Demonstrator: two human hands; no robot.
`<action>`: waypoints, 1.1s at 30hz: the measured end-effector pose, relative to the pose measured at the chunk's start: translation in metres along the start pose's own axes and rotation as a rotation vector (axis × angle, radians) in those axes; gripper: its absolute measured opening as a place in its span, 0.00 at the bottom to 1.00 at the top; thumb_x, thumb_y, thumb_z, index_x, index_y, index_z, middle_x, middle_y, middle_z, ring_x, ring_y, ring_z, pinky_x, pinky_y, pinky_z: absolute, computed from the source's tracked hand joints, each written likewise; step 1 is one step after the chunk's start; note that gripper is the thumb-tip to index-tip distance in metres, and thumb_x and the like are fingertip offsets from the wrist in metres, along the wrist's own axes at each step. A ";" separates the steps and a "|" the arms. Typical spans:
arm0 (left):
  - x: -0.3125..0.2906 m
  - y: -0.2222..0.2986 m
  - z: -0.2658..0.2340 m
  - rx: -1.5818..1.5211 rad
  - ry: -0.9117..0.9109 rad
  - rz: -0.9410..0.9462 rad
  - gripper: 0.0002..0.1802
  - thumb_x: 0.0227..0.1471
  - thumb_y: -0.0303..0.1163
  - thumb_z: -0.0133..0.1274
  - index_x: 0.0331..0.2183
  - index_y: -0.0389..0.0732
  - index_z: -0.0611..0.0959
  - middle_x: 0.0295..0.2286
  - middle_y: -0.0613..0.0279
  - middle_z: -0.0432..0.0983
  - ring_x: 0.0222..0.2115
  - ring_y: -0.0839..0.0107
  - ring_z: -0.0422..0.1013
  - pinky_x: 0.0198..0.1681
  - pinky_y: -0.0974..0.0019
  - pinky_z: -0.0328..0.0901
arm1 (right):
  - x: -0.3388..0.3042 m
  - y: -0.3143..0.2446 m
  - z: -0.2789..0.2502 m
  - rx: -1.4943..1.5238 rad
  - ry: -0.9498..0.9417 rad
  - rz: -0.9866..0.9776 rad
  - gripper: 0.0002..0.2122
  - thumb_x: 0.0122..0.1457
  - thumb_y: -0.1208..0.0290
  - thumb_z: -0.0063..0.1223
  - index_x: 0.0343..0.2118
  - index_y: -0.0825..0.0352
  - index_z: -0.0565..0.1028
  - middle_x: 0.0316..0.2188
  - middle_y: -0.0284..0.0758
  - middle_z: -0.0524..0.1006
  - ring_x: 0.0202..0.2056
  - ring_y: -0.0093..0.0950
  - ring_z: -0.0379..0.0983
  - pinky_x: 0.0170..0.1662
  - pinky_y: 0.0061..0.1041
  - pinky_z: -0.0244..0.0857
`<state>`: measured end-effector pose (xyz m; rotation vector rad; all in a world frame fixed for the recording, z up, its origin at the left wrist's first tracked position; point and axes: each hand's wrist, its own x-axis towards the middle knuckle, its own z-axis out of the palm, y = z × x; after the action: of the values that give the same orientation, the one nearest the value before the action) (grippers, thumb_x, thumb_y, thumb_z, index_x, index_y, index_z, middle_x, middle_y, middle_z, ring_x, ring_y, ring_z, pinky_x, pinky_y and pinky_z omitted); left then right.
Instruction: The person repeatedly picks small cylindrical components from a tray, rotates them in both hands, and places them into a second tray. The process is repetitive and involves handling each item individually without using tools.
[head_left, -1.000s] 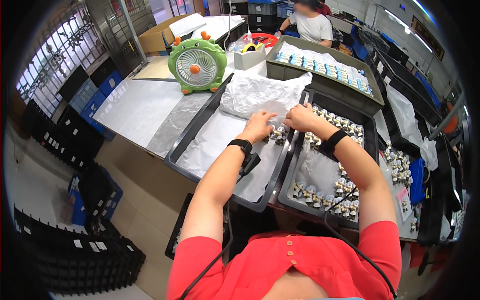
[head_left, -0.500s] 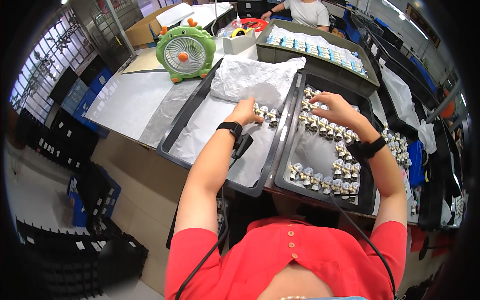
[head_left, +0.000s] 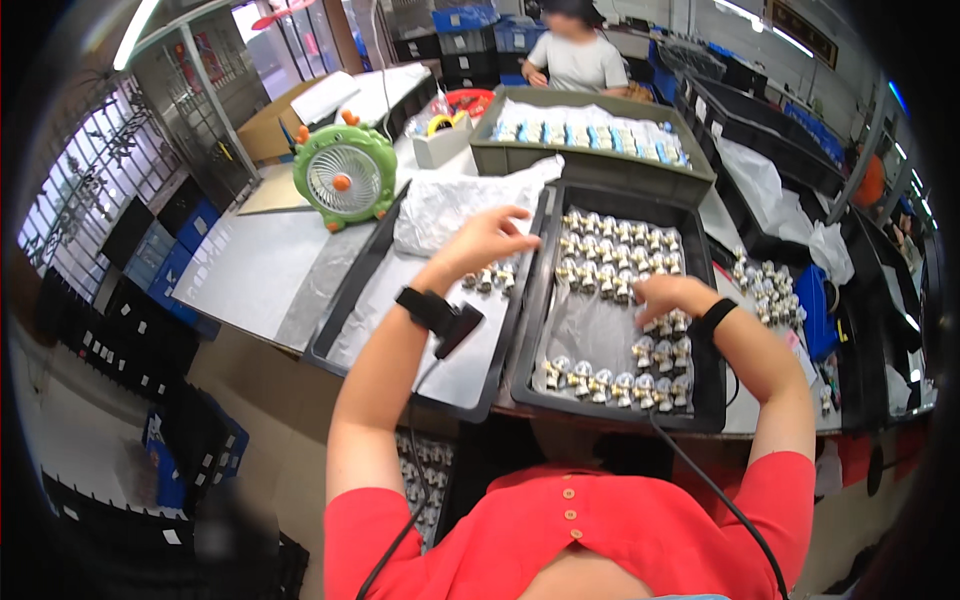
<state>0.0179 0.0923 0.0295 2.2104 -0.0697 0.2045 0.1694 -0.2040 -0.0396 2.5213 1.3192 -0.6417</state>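
Note:
My left hand (head_left: 490, 240) is raised over the left black tray (head_left: 345, 300), thumb and fingers apart, with nothing between them. Just below it, several small white-and-gold figurines (head_left: 490, 278) lie on the tray's white paper lining. My right hand (head_left: 672, 296) reaches down into the right black tray (head_left: 625, 412), its bent fingers closed at a figurine beside the right-hand group; the fingertips are partly hidden. Rows of similar figurines (head_left: 605, 250) fill the far part of that tray, and another row (head_left: 600, 383) runs along its near side.
Crumpled white paper (head_left: 450, 215) covers the left tray's far end. A green fan (head_left: 345, 175) stands at left, near a tape dispenser (head_left: 442, 145). Behind the trays sits an olive bin (head_left: 590, 165) of blue-and-white pieces. More figurines (head_left: 770, 290) lie at right. A person (head_left: 580, 60) sits beyond.
My left hand has lifted off the figurines in the left tray, its fingers now apart. My right hand has moved nearer, from the far rows to the right-hand group. The view has shifted.

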 end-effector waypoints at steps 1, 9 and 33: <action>-0.005 0.017 0.010 -0.094 -0.034 0.016 0.23 0.46 0.35 0.58 0.45 0.39 0.75 0.27 0.64 0.74 0.28 0.77 0.71 0.32 0.73 0.66 | 0.007 0.004 0.013 0.062 0.095 -0.062 0.22 0.37 0.53 0.63 0.28 0.69 0.78 0.26 0.42 0.78 0.32 0.37 0.75 0.36 0.32 0.69; -0.016 0.044 0.100 -0.665 -0.248 0.120 0.20 0.49 0.32 0.56 0.44 0.37 0.75 0.34 0.64 0.73 0.33 0.80 0.69 0.37 0.75 0.64 | 0.005 0.001 -0.004 0.114 -0.009 -0.016 0.25 0.34 0.55 0.64 0.35 0.66 0.74 0.29 0.40 0.77 0.33 0.37 0.74 0.36 0.32 0.66; -0.018 0.021 0.100 -1.242 -0.078 -0.053 0.20 0.58 0.36 0.44 0.51 0.42 0.66 0.43 0.62 0.68 0.39 0.68 0.71 0.39 0.65 0.69 | -0.004 -0.098 -0.022 0.541 1.176 -0.571 0.39 0.36 0.71 0.69 0.54 0.67 0.61 0.49 0.43 0.66 0.50 0.40 0.63 0.52 0.34 0.58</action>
<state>0.0095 -0.0001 -0.0163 0.9781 -0.1348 0.0146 0.0933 -0.1423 -0.0176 3.0350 2.5534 0.6985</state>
